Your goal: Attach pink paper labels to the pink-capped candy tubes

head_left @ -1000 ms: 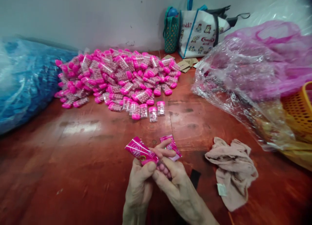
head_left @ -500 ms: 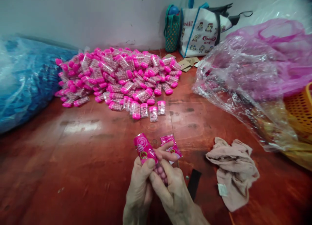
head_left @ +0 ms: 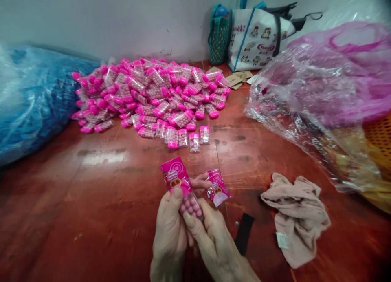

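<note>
Low in the middle of the view, my left hand (head_left: pixel 169 233) and my right hand (head_left: pixel 214 241) together grip a clear candy box (head_left: pixel 191 204) of pink balls. A pink printed label sleeve (head_left: pixel 175 177) sticks up from the box's top, pinched by my left thumb. More pink label sleeves (head_left: pixel 217 187) are held among my right fingers. Beyond them a big pile of pink-capped candy boxes (head_left: pixel 152 94) lies on the red wooden table (head_left: pixel 91 200).
A blue plastic sack (head_left: pixel 27 98) lies at the left. A clear and pink plastic bag (head_left: pixel 320 78) over an orange basket (head_left: pixel 380 141) is at the right. A beige cloth (head_left: pixel 297 217) and a black strip (head_left: pixel 244 233) lie beside my right hand. Two tote bags (head_left: pixel 253 37) stand against the wall.
The pink label sleeve has swung from pointing left to upright, and the candy box shows more below it. Both hands stayed together at the same spot.
</note>
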`<move>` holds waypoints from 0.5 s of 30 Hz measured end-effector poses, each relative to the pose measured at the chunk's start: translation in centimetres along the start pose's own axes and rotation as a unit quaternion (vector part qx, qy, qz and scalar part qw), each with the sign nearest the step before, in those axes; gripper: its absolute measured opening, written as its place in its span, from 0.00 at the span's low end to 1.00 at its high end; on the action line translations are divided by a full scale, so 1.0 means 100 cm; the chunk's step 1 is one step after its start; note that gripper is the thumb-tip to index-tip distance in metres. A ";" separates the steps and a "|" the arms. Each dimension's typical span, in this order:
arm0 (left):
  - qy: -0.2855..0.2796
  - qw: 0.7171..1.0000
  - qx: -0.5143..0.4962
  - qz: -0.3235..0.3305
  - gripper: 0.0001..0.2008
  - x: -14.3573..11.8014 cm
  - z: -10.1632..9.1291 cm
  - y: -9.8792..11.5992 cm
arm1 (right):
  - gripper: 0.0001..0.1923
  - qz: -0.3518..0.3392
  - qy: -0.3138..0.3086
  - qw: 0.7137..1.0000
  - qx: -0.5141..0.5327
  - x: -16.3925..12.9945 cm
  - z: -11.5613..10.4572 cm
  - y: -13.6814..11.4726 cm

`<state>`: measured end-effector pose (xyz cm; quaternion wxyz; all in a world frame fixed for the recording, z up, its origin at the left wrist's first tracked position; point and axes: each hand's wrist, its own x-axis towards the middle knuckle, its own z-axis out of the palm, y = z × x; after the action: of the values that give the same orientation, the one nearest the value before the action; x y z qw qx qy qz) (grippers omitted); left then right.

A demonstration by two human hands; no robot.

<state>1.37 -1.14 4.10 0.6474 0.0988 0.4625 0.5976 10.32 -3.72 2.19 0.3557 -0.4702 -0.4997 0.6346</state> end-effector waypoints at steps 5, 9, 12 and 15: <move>-0.007 0.999 -0.044 -0.015 0.10 -0.005 0.004 -0.011 | 0.15 -0.002 0.073 0.997 -0.039 -0.005 0.002 -0.003; -0.008 0.998 -0.069 -0.007 0.13 -0.008 -0.004 -0.008 | 0.16 0.022 0.026 0.999 0.013 -0.002 0.003 -0.003; -0.006 0.998 -0.067 0.003 0.14 -0.007 -0.008 -0.003 | 0.18 0.031 0.006 0.997 0.070 0.002 0.007 0.000; 0.006 0.999 -0.047 0.011 0.12 -0.006 -0.007 -0.004 | 0.19 0.006 0.020 0.997 0.079 0.005 0.012 0.000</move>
<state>1.24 -2.05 3.77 0.6419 0.0696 0.4370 0.6262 9.06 -3.59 2.13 0.3975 -0.4566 -0.4378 0.6647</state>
